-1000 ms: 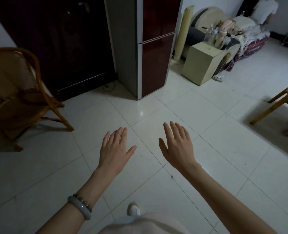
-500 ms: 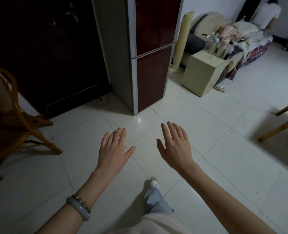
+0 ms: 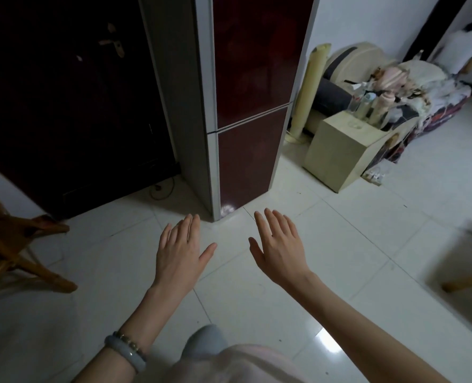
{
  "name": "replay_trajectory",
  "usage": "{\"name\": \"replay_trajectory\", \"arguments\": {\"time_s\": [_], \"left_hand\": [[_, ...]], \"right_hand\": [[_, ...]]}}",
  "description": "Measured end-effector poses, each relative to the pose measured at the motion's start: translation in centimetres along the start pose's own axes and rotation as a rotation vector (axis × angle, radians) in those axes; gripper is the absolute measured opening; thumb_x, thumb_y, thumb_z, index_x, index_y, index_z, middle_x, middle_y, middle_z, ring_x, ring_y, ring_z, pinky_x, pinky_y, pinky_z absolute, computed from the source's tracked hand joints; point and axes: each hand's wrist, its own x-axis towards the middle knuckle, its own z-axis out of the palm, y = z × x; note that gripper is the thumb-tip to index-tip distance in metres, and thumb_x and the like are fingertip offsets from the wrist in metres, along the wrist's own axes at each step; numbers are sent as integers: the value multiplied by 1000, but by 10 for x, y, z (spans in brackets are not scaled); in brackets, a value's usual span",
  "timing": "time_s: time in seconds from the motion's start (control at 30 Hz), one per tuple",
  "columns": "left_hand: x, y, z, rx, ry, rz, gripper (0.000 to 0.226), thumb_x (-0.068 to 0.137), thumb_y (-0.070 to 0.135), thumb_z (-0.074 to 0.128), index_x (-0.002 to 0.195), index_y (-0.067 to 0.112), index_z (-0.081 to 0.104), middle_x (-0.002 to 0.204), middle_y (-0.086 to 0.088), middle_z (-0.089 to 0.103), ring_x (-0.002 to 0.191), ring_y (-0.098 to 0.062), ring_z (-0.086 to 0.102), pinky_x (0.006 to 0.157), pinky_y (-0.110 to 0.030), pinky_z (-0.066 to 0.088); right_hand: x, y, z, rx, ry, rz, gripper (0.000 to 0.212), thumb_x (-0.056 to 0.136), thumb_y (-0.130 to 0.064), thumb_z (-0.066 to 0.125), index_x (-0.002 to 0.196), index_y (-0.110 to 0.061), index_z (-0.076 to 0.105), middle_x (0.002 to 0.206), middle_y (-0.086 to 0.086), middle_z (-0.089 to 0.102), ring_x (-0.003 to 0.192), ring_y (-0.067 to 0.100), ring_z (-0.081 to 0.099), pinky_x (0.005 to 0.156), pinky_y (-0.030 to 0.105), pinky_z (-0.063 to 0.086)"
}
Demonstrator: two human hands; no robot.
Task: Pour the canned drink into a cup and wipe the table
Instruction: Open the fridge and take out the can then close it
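Note:
No can, cup or cloth shows in the head view. My left hand (image 3: 180, 248) and my right hand (image 3: 278, 244) are both stretched out in front of me, palms down, fingers straight, holding nothing. They hover over the white tiled floor, just short of a dark red fridge (image 3: 253, 106). A grey bangle sits on my left wrist.
A dark door (image 3: 71, 100) stands left of the fridge. A rattan chair (image 3: 11, 244) is at the left edge. A beige cabinet (image 3: 340, 150) with bottles and a cluttered sofa (image 3: 411, 87) lie at the back right, where another person (image 3: 463, 48) bends. Wooden table legs (image 3: 469, 280) show at right.
I have walked closer to the fridge; it and the door now loom larger, and the chair has slid left. Both hands keep the same open pose.

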Motion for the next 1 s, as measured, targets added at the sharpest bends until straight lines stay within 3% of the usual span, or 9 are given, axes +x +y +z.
{"name": "replay_trajectory", "arguments": {"time_s": [0.2, 0.37, 0.47, 0.53, 0.77, 1.0], "left_hand": [[82, -8, 23, 23, 17, -1, 69, 87, 53, 49, 132, 1, 48, 132, -16, 55, 117, -31, 57, 103, -46, 38], [172, -14, 45, 9, 31, -1, 69, 85, 51, 55, 132, 1, 48, 132, -17, 55, 117, -32, 57, 104, -47, 37], [232, -17, 54, -5, 26, -3, 71, 82, 50, 59, 131, 1, 49, 131, -18, 55, 116, -33, 57, 104, -47, 36], [271, -21, 56, -1, 13, -17, 71, 82, 53, 54, 130, 1, 50, 130, -18, 57, 115, -33, 58, 103, -47, 37], [376, -43, 55, 11, 31, -7, 73, 84, 58, 37, 131, 2, 50, 130, -17, 57, 116, -32, 58, 102, -48, 38], [442, -58, 60, 30, 45, -18, 74, 86, 58, 31, 132, 3, 49, 131, -15, 56, 117, -29, 56, 105, -45, 34]], "right_hand": [[72, 33, 33, 20, 0, -2, 56, 77, -32, 73, 121, -1, 57, 120, 21, 62, 110, 39, 60, 93, 50, 48], [146, 57, 70, 30, -29, -2, 52, 86, -38, 54, 125, -3, 53, 123, 21, 60, 113, 38, 58, 94, 50, 48], [200, 70, 90, 36, -29, -21, 56, 79, -33, 69, 124, -3, 54, 123, 22, 60, 112, 39, 58, 94, 50, 48], [237, 76, 99, 45, -25, -40, 56, 79, -33, 69, 124, -3, 54, 122, 22, 60, 112, 39, 58, 94, 50, 48], [350, 88, 126, 51, -71, -59, 57, 90, -43, 36, 127, -4, 54, 125, 20, 59, 114, 37, 57, 95, 50, 48], [422, 101, 152, 61, -21, -94, 54, 89, -40, 39, 123, -2, 57, 121, 20, 61, 111, 37, 59, 95, 49, 48]]}}
